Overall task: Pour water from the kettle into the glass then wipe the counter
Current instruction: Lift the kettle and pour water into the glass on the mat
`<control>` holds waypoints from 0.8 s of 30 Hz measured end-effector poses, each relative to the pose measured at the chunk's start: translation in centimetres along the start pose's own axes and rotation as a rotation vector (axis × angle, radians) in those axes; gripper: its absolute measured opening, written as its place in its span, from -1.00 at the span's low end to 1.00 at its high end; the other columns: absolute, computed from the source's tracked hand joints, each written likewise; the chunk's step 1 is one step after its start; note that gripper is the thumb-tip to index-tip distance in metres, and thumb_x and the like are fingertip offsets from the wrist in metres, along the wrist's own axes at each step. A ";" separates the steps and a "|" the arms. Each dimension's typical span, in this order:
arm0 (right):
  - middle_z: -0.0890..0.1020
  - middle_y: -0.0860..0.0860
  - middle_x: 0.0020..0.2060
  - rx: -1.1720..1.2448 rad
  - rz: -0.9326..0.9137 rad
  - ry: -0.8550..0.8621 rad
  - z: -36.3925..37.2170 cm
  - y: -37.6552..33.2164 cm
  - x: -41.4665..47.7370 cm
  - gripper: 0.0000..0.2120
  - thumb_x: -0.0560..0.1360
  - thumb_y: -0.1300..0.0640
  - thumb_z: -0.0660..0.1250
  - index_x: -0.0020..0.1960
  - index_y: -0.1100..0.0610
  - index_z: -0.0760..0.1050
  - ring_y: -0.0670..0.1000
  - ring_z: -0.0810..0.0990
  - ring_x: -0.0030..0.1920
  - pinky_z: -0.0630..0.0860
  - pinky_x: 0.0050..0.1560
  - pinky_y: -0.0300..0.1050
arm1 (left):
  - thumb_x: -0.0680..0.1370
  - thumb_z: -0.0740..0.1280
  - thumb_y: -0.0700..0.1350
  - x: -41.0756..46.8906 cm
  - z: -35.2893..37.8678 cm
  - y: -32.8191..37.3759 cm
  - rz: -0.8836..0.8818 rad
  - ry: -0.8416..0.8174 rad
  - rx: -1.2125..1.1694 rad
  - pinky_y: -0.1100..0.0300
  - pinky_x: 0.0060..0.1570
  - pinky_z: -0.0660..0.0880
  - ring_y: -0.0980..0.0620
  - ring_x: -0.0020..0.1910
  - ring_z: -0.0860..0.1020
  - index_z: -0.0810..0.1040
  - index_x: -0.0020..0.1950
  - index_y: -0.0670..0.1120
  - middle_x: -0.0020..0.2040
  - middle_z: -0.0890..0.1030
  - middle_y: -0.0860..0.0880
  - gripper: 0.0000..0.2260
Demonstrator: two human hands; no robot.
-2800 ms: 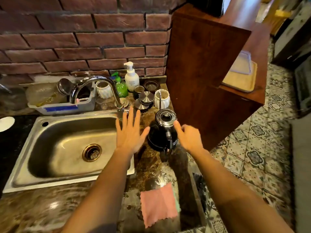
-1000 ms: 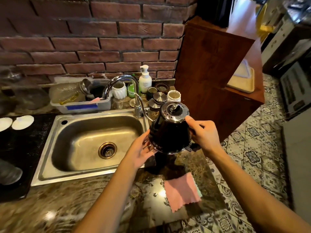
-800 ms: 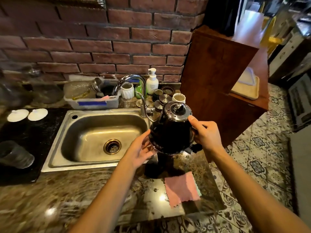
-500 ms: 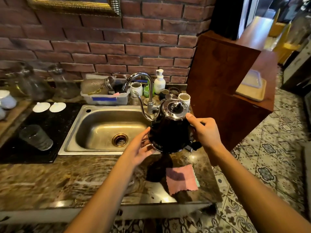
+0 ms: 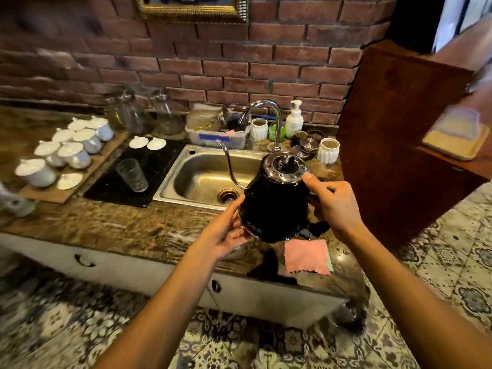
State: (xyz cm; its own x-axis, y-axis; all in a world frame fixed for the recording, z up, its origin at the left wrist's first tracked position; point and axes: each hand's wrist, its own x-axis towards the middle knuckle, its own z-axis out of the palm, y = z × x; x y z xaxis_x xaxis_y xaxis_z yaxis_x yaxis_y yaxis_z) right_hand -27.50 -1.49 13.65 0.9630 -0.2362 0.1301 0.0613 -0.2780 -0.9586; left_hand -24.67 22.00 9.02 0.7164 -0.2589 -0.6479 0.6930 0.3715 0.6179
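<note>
A black gooseneck kettle (image 5: 277, 206) with a steel lid is lifted off the counter, its thin spout pointing left over the sink. My right hand (image 5: 334, 206) grips its handle, thumb at the lid's rim. My left hand (image 5: 226, 233) cups the kettle's lower left side. An empty clear glass (image 5: 132, 175) stands on a black mat (image 5: 106, 187) left of the sink, well apart from the spout. A pink cloth (image 5: 306, 255) lies flat on the brown stone counter (image 5: 119, 230) below the kettle, near the front edge.
The steel sink (image 5: 202, 179) and curved tap (image 5: 266, 113) sit behind the kettle. White cups (image 5: 64, 153) crowd a board at far left. Bottles, jars and a dish tub (image 5: 218, 135) line the brick wall. A wooden cabinet (image 5: 394, 145) stands close on the right.
The kettle has been lifted from its spot right of the sink and carried slightly left, both hands on it. The view has pulled back and left, bringing the glass and cups into sight.
</note>
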 end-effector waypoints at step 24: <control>0.34 -0.11 -0.64 -0.092 -0.170 -0.116 17.0 -7.2 -4.6 -0.36 0.60 -0.23 0.33 -0.53 0.12 0.39 -0.13 0.27 -0.58 0.21 -0.48 -0.38 | 0.30 0.58 0.09 -6.5 -16.7 6.3 0.084 -0.006 -0.027 -0.05 0.01 0.64 -0.17 0.05 0.68 0.64 0.18 -0.20 -0.19 0.76 -0.13 -0.44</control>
State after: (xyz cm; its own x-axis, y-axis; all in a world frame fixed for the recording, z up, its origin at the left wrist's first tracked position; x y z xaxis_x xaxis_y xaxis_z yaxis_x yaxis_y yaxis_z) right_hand -27.94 17.46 15.67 0.9648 -0.0712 0.2532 0.2067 -0.3901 -0.8973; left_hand -26.37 40.87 9.70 0.7727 -0.2310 -0.5912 0.6277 0.4165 0.6577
